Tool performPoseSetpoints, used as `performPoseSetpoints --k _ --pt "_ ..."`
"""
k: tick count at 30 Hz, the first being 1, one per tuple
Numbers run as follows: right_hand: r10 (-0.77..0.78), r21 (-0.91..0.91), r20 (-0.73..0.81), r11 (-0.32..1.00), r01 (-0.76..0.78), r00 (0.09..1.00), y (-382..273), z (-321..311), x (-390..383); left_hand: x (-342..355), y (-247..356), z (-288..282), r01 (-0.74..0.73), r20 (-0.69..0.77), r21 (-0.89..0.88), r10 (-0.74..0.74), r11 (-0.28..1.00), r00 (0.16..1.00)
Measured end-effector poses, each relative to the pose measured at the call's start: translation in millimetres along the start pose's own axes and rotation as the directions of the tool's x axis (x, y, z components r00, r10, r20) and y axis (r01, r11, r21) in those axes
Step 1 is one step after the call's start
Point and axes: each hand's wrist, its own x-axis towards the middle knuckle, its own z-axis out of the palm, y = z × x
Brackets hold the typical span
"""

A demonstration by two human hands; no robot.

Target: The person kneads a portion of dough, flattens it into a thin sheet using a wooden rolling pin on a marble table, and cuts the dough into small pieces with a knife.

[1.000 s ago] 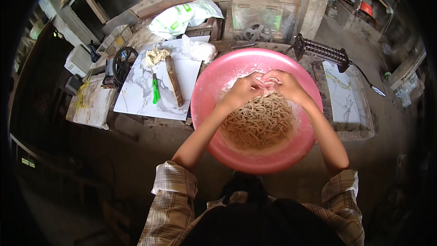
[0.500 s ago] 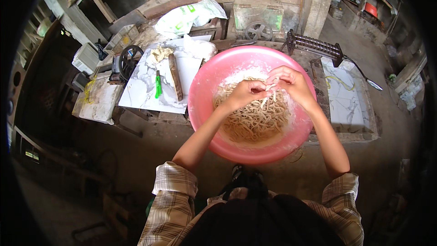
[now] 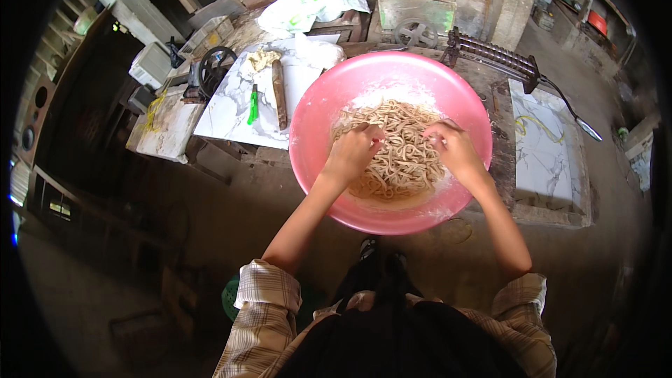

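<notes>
A large pink basin [image 3: 476,119] holds tangled, flour-dusted noodle strands [image 3: 399,161], with white flour showing behind them. My left hand [image 3: 353,150] is over the noodles on the left, fingers curled in; what they hold, if anything, is hidden. Over the right side, my right hand [image 3: 453,147] has its thumb and bent fingers apart, holding nothing visible. Left of the basin, a marble-patterned board [image 3: 224,112] bears a green-handled tool [image 3: 253,105], a wooden stick [image 3: 278,94] and a pale crumpled lump [image 3: 263,59].
A metal roller tool [image 3: 493,59] with a cable lies right of the basin, above a marble slab [image 3: 542,154]. Behind the board are a white sack [image 3: 311,7] and white plastic bag [image 3: 318,52]. A black wheel [image 3: 213,73] stands at left. A post [image 3: 514,7] rises behind.
My hands, earlier together pinching strands, have separated to either side, uncovering the middle of the noodle pile. The whole scene sits slightly higher in the picture.
</notes>
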Motion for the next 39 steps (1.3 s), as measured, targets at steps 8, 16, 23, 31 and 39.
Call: performPoseSetpoints --k 8,16,23,31,39 --pt "0.361 0.431 -0.790 0.902 0.029 0.496 -17 -34 -72 -87 6 -62 0.363 -0.190 -0.316 -0.434 0.876 0.881" --pt "0.574 0.452 -0.542 0.815 -0.363 0.614 35 79 -271 -333 -80 -4 0.794 -0.193 -0.144 -0.804 0.590 0.563" --pt "0.842 -0.129 0.322 0.493 -0.861 0.434 62 305 -383 -616 -143 67 0.904 0.107 0.237 -0.934 0.356 0.340" --pt "0.670 0.266 0.718 -0.012 -0.964 0.190 76 453 -345 -696 -203 11 0.993 0.382 0.111 -0.921 -0.038 -0.078" --pt "0.729 0.250 0.547 0.327 -0.911 0.411 44 465 -243 -586 -354 3 0.758 0.301 0.210 -0.778 0.618 0.551"
